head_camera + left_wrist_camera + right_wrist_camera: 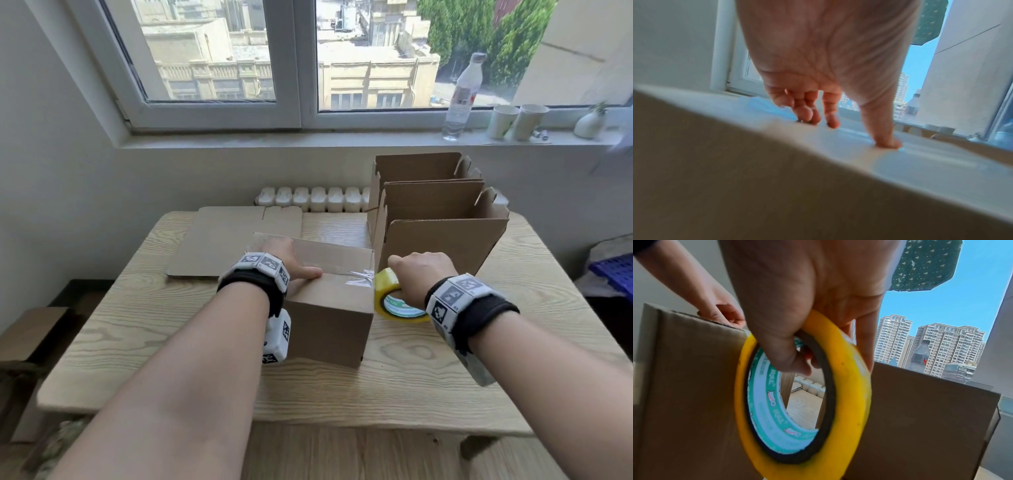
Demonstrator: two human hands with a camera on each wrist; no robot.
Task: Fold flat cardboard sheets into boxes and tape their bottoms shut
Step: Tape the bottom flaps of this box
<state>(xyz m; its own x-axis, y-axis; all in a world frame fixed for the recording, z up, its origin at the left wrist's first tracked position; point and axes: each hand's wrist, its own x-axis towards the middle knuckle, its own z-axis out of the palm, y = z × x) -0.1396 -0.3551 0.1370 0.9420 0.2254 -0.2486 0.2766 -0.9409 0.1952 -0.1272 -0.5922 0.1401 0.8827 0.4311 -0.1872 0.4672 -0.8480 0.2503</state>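
Box: the small brown cardboard box is sitting bottom-up mid-table.
Left hand: spread, pressing the seam.
Right hand: gripping the yellow tape roll just beside the box.
Risk: clear tape is bunching at the edge and may be sealing crooked.

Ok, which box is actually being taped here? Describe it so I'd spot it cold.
On the wooden table, it is the closed box nearest the person, under the left hand, beside the yellow tape roll. Unlike the open-topped boxes behind, clear tape runs along its top seam.
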